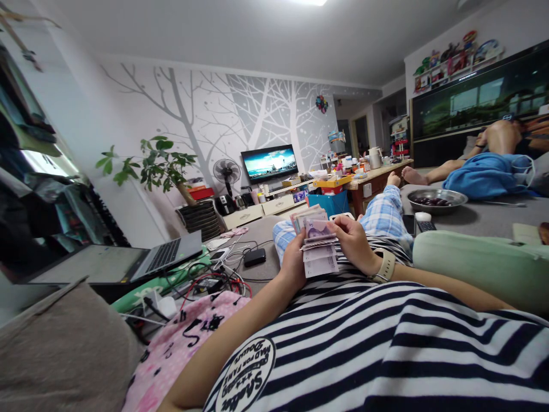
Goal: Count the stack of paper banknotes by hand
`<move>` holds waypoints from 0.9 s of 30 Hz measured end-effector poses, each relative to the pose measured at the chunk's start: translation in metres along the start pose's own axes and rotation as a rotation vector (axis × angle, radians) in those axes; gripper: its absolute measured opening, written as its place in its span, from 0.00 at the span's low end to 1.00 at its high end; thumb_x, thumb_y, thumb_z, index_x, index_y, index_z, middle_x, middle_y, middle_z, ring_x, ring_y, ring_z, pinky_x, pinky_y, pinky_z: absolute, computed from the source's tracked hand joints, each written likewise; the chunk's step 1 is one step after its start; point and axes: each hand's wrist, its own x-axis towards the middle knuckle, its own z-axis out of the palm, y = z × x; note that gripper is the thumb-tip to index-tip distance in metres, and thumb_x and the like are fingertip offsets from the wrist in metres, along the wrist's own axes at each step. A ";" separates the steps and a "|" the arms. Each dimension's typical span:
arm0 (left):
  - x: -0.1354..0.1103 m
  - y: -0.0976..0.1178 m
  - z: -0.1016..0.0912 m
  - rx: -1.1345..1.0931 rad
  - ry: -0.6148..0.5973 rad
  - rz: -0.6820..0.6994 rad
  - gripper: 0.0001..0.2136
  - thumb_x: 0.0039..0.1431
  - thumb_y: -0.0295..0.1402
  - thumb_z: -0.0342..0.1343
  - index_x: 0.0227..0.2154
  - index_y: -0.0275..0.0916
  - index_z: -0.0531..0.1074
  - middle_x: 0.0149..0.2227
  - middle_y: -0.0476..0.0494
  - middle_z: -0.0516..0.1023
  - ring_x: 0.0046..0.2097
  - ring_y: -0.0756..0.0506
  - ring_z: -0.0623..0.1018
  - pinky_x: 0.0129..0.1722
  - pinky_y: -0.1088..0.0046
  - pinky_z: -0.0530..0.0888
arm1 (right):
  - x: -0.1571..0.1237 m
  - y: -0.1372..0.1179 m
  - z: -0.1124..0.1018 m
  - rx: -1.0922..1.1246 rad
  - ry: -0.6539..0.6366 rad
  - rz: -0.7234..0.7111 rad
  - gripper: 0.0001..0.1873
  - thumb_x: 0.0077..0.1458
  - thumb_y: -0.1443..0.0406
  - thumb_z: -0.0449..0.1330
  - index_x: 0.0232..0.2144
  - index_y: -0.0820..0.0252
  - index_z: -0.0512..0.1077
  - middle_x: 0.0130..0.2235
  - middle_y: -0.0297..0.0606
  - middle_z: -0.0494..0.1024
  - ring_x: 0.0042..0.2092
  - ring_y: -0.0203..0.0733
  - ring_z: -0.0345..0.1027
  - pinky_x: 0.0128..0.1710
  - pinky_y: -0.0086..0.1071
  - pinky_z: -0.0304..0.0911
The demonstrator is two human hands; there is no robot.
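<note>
A stack of banknotes is held in front of my striped shirt, with some notes folded down toward me and others fanned upward. My left hand grips the stack from its left side, thumb across the front. From the right, my right hand pinches the edge of a purplish note between thumb and fingers. A pale watch is strapped on my right wrist. The far ends of the upper notes overlap, so their values are hard to read.
An open laptop, a black box and tangled cables lie on my left. To the right are a metal bowl of dark round fruit, a remote and a green cushion. Another person's legs stretch out beyond.
</note>
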 end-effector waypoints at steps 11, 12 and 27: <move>0.006 -0.004 -0.005 0.014 -0.070 0.027 0.15 0.52 0.40 0.60 0.40 0.36 0.76 0.33 0.42 0.81 0.38 0.40 0.80 0.40 0.65 0.76 | -0.002 -0.005 -0.001 -0.006 0.001 -0.032 0.17 0.57 0.53 0.54 0.23 0.58 0.65 0.25 0.31 0.67 0.31 0.37 0.60 0.34 0.30 0.58; 0.005 -0.004 -0.004 0.017 -0.072 0.035 0.16 0.52 0.40 0.61 0.41 0.37 0.75 0.33 0.42 0.81 0.37 0.40 0.80 0.40 0.65 0.76 | -0.002 -0.005 0.000 -0.006 0.005 -0.030 0.17 0.57 0.53 0.54 0.23 0.58 0.65 0.25 0.31 0.67 0.31 0.37 0.60 0.35 0.30 0.58; -0.011 0.014 0.007 0.095 -0.024 -0.073 0.15 0.48 0.33 0.61 0.41 0.34 0.76 0.33 0.40 0.82 0.37 0.38 0.81 0.41 0.61 0.76 | 0.000 -0.009 -0.003 0.041 0.013 0.014 0.14 0.56 0.54 0.55 0.27 0.58 0.69 0.28 0.35 0.72 0.35 0.41 0.65 0.37 0.32 0.61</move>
